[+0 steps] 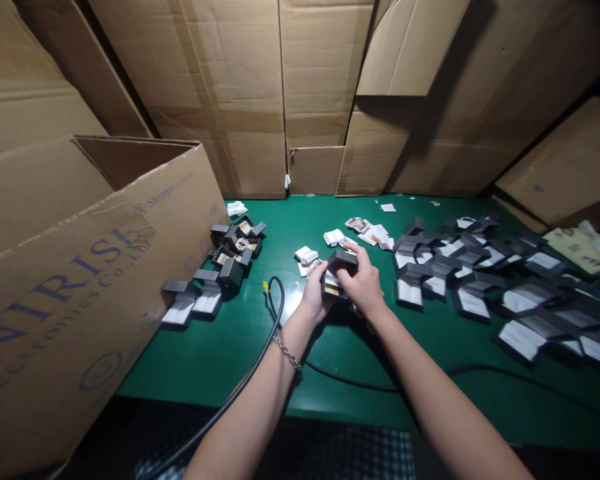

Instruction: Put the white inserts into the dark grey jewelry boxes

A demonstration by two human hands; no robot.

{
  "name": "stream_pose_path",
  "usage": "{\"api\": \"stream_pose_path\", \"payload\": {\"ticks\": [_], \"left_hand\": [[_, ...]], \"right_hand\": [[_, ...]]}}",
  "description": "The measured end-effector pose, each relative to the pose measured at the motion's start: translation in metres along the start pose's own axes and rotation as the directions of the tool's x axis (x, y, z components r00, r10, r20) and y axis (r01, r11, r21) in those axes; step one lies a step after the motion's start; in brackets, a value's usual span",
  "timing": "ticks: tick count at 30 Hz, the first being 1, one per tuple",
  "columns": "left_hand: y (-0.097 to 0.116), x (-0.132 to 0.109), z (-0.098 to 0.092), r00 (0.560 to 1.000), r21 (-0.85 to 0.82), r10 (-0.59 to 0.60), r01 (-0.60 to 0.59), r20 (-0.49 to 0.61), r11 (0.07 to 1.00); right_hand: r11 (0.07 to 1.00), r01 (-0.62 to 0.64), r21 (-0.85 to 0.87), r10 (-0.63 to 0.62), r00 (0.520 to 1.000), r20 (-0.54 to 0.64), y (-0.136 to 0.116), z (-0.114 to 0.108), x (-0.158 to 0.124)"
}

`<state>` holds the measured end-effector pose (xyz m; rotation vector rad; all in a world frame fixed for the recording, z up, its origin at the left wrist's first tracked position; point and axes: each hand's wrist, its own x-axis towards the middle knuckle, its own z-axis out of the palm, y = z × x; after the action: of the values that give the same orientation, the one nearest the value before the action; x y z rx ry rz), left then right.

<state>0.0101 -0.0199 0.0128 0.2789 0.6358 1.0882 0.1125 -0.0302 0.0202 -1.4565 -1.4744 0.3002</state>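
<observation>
Near the middle of the green table I hold a small black hinged box [343, 260] with its lid raised. My left hand [314, 295] grips its left side, the wrist ringed by a chain bracelet. My right hand [363, 283] is on the right side, with the thumb reaching into the opening and the fingers behind the lid. Part of a light insert shows inside the box; the thumb hides the rest. Just beyond my hands lie loose white padded inserts [306, 255] and more white pieces [373, 233].
Several open black boxes with white linings [473, 303] crowd the right side. More black boxes [231, 272] stand at left, beside a large open carton [105, 267]. A black cable [279, 300] loops across the green table [260, 360]. Cardboard walls [245, 100] close off the back.
</observation>
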Motion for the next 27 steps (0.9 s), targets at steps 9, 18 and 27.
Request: {"api": "stream_pose_path", "payload": {"ticks": [9,18,27], "left_hand": [[0.0,0.002,-0.001,1.0,-0.027,-0.01,0.011,0.02,1.0],[0.017,-0.006,0.007,0.999,-0.072,-0.042,0.04,-0.03,0.997],[0.02,-0.004,0.01,0.99,-0.186,0.077,-0.098,-0.12,0.978]], "right_hand": [[1.0,-0.007,-0.004,0.007,1.0,0.014,0.0,-0.001,-0.001],[0.992,0.091,0.086,-0.082,0.991,-0.105,-0.005,0.004,-0.005],[0.91,0.399,-0.115,-0.389,0.916,0.101,-0.008,0.003,-0.012]]}}
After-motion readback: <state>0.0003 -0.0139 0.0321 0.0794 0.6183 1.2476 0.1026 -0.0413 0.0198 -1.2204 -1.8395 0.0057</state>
